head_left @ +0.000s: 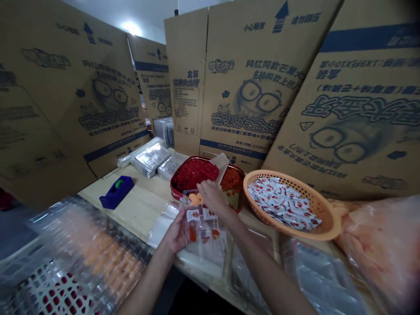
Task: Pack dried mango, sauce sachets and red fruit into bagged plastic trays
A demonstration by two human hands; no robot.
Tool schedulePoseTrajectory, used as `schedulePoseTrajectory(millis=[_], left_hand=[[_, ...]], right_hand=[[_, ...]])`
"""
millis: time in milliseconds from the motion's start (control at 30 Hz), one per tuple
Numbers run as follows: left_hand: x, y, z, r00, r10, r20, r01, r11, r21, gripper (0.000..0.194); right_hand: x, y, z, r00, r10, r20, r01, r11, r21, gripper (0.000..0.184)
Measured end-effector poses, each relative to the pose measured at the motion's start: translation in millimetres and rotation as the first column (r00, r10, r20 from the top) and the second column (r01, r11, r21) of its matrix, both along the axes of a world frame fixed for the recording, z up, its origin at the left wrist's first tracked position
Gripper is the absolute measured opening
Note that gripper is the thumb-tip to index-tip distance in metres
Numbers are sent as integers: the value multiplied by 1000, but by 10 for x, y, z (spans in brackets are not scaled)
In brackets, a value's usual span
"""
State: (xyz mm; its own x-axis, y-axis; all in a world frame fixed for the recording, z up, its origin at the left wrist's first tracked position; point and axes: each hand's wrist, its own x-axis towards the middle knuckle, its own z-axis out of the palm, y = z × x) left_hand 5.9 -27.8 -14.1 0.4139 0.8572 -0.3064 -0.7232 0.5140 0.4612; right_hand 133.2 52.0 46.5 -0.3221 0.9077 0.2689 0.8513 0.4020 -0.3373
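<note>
- Clear plastic, a compartment tray at the centre of the frame, is held at its left edge by the left hand, thumb against the side, probably so that it is kept from sliding.
- Over its far end, the right hand is held narrow, fingertips bunched beside an orange piece; whether anything is pinched cannot be told.
- Inside the tray, white sachets and small red-orange pieces are seen in separate compartments, presumably so that they are kept apart.
- Just beyond, a red-rimmed tin is set close, its red pieces and orange pieces both within short reach.
- Right of centre, an orange basket of sachets is tilted, its contents seemingly made easy to pick from.
- Left of centre, a blue tape dispenser is placed aside, leaving elbow room.
- Lower left, filled clear packs are stacked over a white crate, away from the hands.
</note>
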Motion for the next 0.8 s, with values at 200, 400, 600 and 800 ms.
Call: schedulePoseTrajectory(millis=[200, 400, 600, 800], left_hand=[[5, -2, -103, 987, 134, -86, -129, 990, 55, 41], [-6, 6, -146, 982, 143, -126, -142, 990, 19, 44], [-120, -30, -17, 981, 147, -131, -144, 989, 31, 48], [-93, -77, 326, 993, -3, -120, 11, 998, 63, 40]], right_hand=[[-496, 272, -340, 991, 43, 125, -56, 993, 101, 32], [-633, 311, -487, 995, 36, 94, -40, 998, 44, 27], [-251, 152, -199, 980, -61, -190, 67, 997, 25, 26], [473, -458, -128, 338, -484, -807, -458, 665, -590, 34]])
